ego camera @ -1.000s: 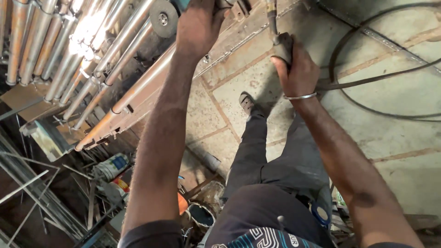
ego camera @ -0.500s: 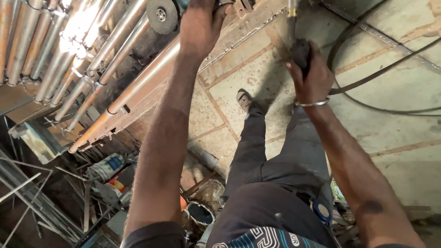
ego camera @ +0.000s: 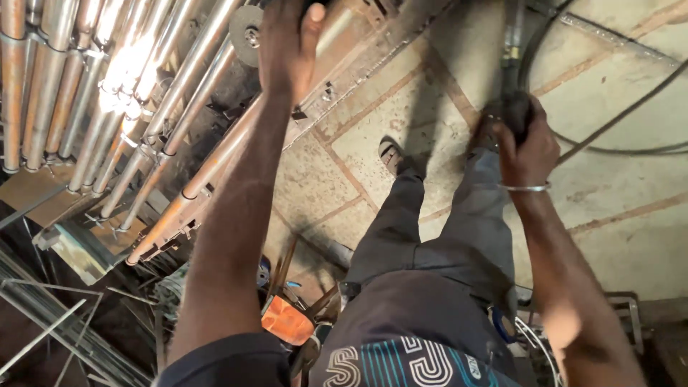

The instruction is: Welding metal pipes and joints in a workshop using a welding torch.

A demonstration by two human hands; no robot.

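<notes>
My left hand [ego camera: 287, 43] is at the top of the view, closed around the body of an angle grinder whose grey disc [ego camera: 246, 32] shows just left of my fingers. The disc hangs over a long rusty pipe [ego camera: 215, 165] that slants down to the left. My right hand [ego camera: 527, 147], with a metal bangle on the wrist, grips a dark handle [ego camera: 512, 111]. A black cable [ego camera: 512, 43] runs up from the handle and out of the frame. What the handle joins to is hidden.
A rack of shiny metal pipes [ego camera: 107, 93] fills the upper left, with thin rods and scrap [ego camera: 64, 322] below it. My legs and a sandalled foot [ego camera: 390, 154] stand on a tiled floor [ego camera: 616, 236]. A cable [ego camera: 616, 150] loops across the floor. An orange object [ego camera: 287, 319] lies by my feet.
My right hand with the dark handle has shifted right and lower in the view. My left hand stays on the grinder over the pipe.
</notes>
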